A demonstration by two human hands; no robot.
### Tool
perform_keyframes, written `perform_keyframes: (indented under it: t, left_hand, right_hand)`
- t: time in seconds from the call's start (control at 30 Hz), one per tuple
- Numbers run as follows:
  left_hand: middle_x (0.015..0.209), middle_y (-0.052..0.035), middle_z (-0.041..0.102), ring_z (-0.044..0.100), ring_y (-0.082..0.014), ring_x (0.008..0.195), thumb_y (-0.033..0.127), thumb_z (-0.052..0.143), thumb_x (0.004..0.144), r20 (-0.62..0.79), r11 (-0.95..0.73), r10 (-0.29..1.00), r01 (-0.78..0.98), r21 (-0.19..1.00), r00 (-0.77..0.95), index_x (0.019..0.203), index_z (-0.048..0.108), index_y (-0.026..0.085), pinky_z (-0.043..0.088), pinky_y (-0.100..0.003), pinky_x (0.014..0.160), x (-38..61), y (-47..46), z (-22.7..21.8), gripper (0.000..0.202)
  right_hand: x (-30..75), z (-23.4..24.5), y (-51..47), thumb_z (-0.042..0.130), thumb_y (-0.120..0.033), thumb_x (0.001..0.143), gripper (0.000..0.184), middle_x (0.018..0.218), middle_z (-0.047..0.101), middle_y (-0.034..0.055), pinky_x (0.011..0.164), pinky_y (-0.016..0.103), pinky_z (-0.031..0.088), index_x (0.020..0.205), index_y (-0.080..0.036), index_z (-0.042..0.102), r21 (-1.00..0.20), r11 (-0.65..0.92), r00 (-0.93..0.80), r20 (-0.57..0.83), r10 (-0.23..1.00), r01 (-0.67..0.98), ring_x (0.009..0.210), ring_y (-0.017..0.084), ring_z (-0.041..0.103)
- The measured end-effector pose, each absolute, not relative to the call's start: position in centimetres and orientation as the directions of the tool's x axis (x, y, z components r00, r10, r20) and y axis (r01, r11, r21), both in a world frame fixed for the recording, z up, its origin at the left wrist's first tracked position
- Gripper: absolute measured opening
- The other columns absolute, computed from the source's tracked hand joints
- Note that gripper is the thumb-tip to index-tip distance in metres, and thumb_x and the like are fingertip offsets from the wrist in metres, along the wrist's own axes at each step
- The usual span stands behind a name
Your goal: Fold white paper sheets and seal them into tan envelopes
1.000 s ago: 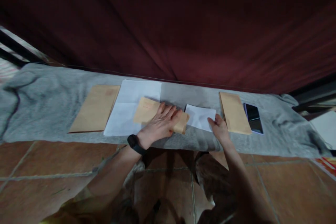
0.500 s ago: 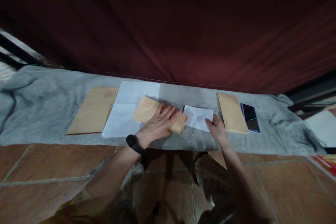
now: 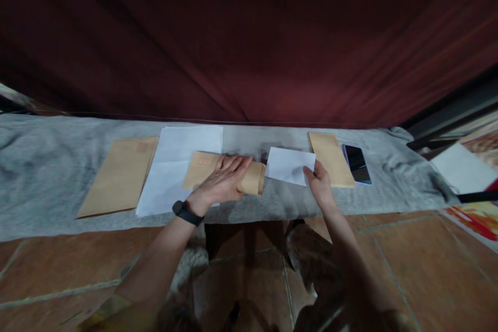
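My left hand (image 3: 220, 179), with a black band on the wrist, lies over a small brown envelope (image 3: 252, 178). Its fingers reach across the top and the thumb is at the near edge. Red print shows on the envelope's left part, and its right end bulges. Between thumb and fingers, my right hand (image 3: 319, 184) pinches a white folded paper (image 3: 290, 166) by its right edge. The paper's left edge meets the envelope's right end; I cannot tell whether any of it is inside. Under the envelope's left part lie large white sheets (image 3: 182, 150).
On the grey cloth (image 3: 42, 166), larger brown envelopes (image 3: 116, 176) lie at the left. More brown envelopes (image 3: 332, 161) and a phone (image 3: 357, 164) lie to the right. A dark red curtain (image 3: 249, 52) hangs behind, and a tiled floor (image 3: 439, 264) shows below.
The view has shifted, moving most things leftward in the picture. The white paper has turned slightly and sits a little higher beside the envelope's end. Both hands keep their hold.
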State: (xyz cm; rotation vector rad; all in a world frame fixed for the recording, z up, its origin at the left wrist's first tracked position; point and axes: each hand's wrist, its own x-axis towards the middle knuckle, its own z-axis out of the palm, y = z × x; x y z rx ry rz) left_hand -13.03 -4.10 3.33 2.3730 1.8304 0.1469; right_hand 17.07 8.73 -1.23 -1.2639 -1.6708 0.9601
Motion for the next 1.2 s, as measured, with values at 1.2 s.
perform_keyframes:
  t: [1.2]
  left_hand:
    - [0.156, -0.0180, 0.042, 0.036, -0.0370, 0.145, 0.036, 0.074, 0.073, -0.039, -0.202, 0.976, 0.958, 0.205, 0.214, 0.163, 0.012, 0.022, 0.022, -0.056, 0.121, -13.0, -3.9, 3.2, 0.110]
  right_hand:
    - [16.5, -0.6, 7.6, 0.058, -0.049, 0.078, 0.033, 0.076, 0.069, 0.0006, 0.060, 0.027, 0.043, 0.093, -0.021, 0.068, -0.941, 0.037, -0.304, -0.071, 0.950, 0.336, 0.065, 0.018, 0.057]
